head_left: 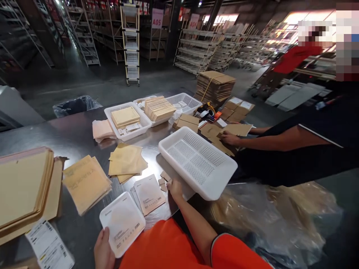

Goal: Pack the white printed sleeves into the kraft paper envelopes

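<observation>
Facing a metal table [84, 136] in a warehouse, with shelving [199, 48] rising around twelve o'clock.

In the head view, clamping a white printed packet [122, 224] between seven and eight o'clock with the left hand [103, 248], thumb on top, fingers hiding beneath. Reaching with the right hand [175, 187] toward six o'clock, touching small cardboard pieces [163, 182]; not showing whether pinching them or only resting there, the fingertips being hard to make out. Cutting off the brown board stack [24, 186] at the left edge, near nine o'clock. Losing part of a dark-clothed person [311, 123] past three o'clock, and blurring a red-shirted person [298, 59] at two.

Counting two people, two hanging signs [157, 19] near twelve and one lined bin [76, 107] between nine and ten. Making out four white baskets [215, 188], three grouping near twelve and one lying between four and five. Finding two yellow envelope piles [86, 183] around eight, and one white packet pile [150, 194] near seven.
</observation>
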The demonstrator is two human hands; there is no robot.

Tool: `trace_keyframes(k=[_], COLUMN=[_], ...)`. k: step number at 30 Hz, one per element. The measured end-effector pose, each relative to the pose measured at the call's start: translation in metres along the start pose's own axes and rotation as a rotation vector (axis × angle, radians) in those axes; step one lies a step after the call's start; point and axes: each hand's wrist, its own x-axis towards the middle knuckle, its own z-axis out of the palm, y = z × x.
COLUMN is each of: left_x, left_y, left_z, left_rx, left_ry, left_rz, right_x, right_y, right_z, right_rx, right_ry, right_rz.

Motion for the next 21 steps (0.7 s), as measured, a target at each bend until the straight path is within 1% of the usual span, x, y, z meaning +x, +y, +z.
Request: trace_keyframes(k=[3,6,7,9,12,14,16,18,20,21], left_x=[0.007,0.015,0.018,0.021,0.02,0.015,0.007,-0.002,-0.011,-0.014], left_y=[-0.003,-0.008,-0.01,-0.015,-0.021,-0.022,-0.022,-0.021,-0.018,-0.017], left_z=[-0.002,-0.002,-0.001,0.004,0.014,0.021,0.025,0.025,0.023,0.022], left_rx=[0.016,-0.02,-0.047,-0.109,-0.156,-0.174,-0.179,-0.159,-0.124,-0.107], left_ry=[-0.017,-0.025,-0.03,-0.049,-0.112,-0.137,-0.147,-0.147,-0.145,-0.145], left_rz=[0.003,0.047,0.07,0.122,0.168,0.183,0.189,0.198,0.222,0.237], right_x=[-0.005,-0.014,-0.019,-0.034,-0.07,-0.097,-0.12,-0.136,-0.145,-0.147], right_y=[0.001,-0.004,-0.008,-0.023,-0.052,-0.071,-0.084,-0.091,-0.093,-0.093], right_z=[-0.007,-0.015,-0.015,-0.014,-0.004,0.004,0.009,0.011,0.01,0.009], right_rx=[0.094,0.205,0.246,0.322,0.389,0.397,0.381,0.345,0.305,0.274], right_ry=[0.013,-0.042,-0.086,-0.213,-0.424,-0.512,-0.537,-0.521,-0.474,-0.42], right_rz=[-0.007,-0.075,-0.125,-0.254,-0.452,-0.547,-0.597,-0.615,-0.628,-0.641])
